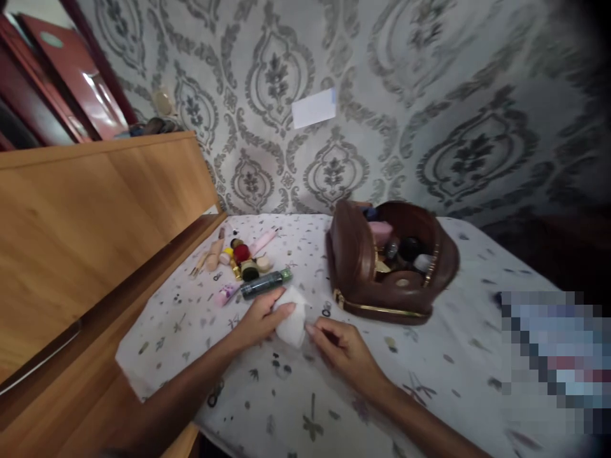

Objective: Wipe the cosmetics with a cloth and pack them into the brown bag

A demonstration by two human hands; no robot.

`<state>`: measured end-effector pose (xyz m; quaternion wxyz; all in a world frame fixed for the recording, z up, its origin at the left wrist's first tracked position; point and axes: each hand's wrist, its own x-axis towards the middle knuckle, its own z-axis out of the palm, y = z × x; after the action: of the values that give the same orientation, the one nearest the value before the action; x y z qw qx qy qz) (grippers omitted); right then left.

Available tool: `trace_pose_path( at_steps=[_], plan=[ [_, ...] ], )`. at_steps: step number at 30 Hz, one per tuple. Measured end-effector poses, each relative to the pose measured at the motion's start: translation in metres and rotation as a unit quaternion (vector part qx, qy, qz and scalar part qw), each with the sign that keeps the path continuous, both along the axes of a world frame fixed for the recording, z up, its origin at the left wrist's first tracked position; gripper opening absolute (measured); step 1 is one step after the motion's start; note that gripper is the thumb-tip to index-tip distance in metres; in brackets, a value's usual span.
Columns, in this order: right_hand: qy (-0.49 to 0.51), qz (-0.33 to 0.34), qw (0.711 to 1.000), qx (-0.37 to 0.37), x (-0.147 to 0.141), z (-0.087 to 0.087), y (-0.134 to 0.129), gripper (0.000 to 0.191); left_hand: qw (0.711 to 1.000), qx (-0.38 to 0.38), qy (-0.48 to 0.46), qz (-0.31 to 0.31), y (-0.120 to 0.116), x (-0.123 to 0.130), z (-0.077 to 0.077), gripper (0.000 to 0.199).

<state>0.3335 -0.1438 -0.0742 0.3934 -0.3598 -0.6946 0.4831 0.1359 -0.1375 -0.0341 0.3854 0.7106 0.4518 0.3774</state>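
A folded white wipe or tissue (292,326) is held over the printed white cloth on the table. My left hand (264,316) grips it, thumb on top and fingers behind. At the wipe's right edge, my right hand (344,348) is closed in a pinch, its fingertips touching the edge. Just beyond my left hand lies a dark bottle with a green end (262,285); whether the fingers touch it I cannot tell. Behind the bottle is a cluster of cosmetics, among them a red-topped jar (241,252), a pink tube (264,241) and a purple-and-white tube (226,294).
An unzipped brown cosmetic bag (353,254) stands on the right, with several items inside. A wooden panel (105,191) borders the table on the left. Patterned wallpaper rises behind, with a white paper (314,109) on it. A blurred-out object (558,343) lies at far right.
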Motion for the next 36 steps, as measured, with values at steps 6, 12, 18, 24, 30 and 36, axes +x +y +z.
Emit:
trace_pose_path(
  at_steps=[6, 12, 18, 24, 30, 36],
  plan=[
    [-0.007, -0.009, 0.999, -0.052, -0.003, 0.001, -0.001, 0.057, 0.994, 0.038, 0.046, 0.086, 0.006, -0.054, 0.006, 0.038],
    [-0.028, -0.017, 0.998, -0.056, -0.005, 0.008, 0.001, 0.061, 0.973, 0.053, 0.061, 0.217, 0.025, -0.126, 0.002, 0.05],
    [-0.034, -0.012, 0.995, -0.098, -0.009, 0.011, 0.006, 0.062, 0.899, 0.064, 0.158, 0.403, 0.053, -0.211, 0.015, 0.054],
    [-0.037, -0.016, 0.994, -0.099, -0.01, 0.007, 0.007, 0.061, 0.844, -0.003, 0.3, 0.444, 0.068, -0.229, -0.001, 0.034],
    [-0.029, -0.019, 0.996, -0.085, -0.007, 0.007, 0.003, 0.059, 0.817, -0.005, 0.339, 0.467, 0.061, -0.225, -0.004, 0.022],
    [0.008, -0.013, 0.995, -0.097, -0.004, 0.007, 0.002, 0.057, 0.837, 0.094, 0.294, 0.452, 0.026, -0.196, 0.017, 0.038]
  ],
)
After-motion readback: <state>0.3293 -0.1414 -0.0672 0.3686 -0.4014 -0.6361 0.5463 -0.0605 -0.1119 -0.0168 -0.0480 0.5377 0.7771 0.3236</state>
